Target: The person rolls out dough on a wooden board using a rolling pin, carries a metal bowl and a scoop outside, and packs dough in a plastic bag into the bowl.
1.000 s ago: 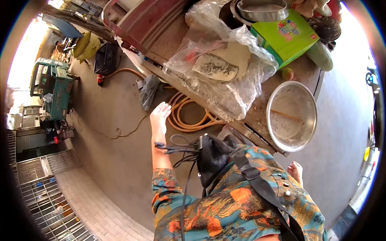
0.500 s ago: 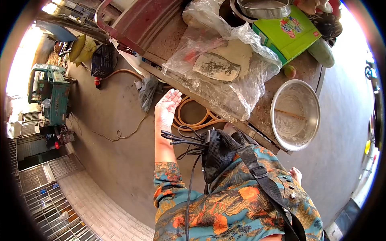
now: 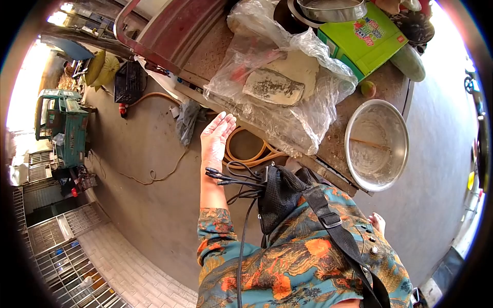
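Note:
My left hand (image 3: 216, 137), dusted with white powder, is held out near the front edge of a brown platform, its fingers stretched and holding nothing. Just beyond it a clear plastic sheet or bag (image 3: 313, 123) lies spread on the platform. On the plastic rest pale powder (image 3: 303, 66) and a flat grey-white slab with dark speckles (image 3: 273, 87). Only a small part of my right hand (image 3: 377, 223) shows beside my body, also whitish; its fingers are mostly hidden. Nearest to it is a metal basin (image 3: 377, 174) with whitish residue and a thin stick (image 3: 370, 144) inside.
Behind the plastic sit a green box (image 3: 362, 41), a metal pan (image 3: 333, 11), a long green gourd (image 3: 409, 62) and a small round fruit (image 3: 367, 89). A coiled orange hose (image 3: 231, 149) lies below the platform edge. Black cables (image 3: 231, 177) stick out from my chest bag.
My left hand has moved slightly right, and its fingers are tilted more to the right and closer together. The view has shifted slightly. My right hand looks unchanged.

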### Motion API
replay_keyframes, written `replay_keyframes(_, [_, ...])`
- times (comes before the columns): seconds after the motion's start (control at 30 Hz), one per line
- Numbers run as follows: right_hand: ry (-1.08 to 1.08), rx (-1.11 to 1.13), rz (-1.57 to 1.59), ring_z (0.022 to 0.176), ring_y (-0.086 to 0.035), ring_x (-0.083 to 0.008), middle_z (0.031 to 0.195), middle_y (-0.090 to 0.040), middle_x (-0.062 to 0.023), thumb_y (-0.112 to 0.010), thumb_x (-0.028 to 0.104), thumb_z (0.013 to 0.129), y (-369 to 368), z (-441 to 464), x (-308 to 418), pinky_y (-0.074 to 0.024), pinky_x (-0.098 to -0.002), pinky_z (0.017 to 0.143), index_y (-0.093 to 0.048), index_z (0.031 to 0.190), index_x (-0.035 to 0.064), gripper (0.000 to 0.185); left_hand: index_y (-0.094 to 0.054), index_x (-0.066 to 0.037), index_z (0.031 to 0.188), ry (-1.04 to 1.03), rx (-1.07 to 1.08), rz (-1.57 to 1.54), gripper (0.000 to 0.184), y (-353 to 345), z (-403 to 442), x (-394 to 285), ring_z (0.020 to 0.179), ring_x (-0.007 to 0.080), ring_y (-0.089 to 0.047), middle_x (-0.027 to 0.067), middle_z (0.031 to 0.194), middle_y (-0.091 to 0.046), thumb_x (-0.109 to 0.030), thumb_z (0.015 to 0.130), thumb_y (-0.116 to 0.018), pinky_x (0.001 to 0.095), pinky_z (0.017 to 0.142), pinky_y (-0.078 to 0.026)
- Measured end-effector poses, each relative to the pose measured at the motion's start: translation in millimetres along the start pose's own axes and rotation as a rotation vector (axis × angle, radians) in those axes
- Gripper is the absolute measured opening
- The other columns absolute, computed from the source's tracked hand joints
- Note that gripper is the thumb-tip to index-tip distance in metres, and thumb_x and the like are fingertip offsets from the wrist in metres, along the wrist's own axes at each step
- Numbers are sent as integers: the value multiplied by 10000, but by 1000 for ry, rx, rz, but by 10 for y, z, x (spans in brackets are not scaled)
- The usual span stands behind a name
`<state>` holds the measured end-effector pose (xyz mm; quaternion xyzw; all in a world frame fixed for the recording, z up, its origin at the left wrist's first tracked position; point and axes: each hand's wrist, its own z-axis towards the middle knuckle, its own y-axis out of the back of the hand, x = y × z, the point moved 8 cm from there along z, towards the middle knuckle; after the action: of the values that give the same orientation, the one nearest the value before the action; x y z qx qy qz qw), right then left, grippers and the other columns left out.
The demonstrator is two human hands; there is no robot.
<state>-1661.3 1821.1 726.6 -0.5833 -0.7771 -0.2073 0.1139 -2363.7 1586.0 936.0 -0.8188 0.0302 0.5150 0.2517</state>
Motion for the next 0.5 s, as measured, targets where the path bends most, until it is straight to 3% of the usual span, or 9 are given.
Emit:
replay_keyframes(0.33, [8, 28, 7, 620, -578, -133, 846, -594, -65, -540, 184, 869, -144, -33, 103, -520, -273, 546, -515, 1127, 49, 291, -538, 34, 1130, -3, -33, 22, 303, 57, 33, -17, 994, 283, -596, 179, 1073, -600, 40, 827, -543, 384, 905, -479])
replay_keyframes(0.5, [14, 26, -10, 616, -578, -136, 844, -592, -61, -540, 180, 871, -87, -19, 121, -521, -272, 546, -517, 1130, 50, 291, -529, 32, 1151, -49, -26, 38, 291, 82, -31, -52, 1032, 279, -575, 180, 1116, -579, -65, 877, -518, 376, 923, -451])
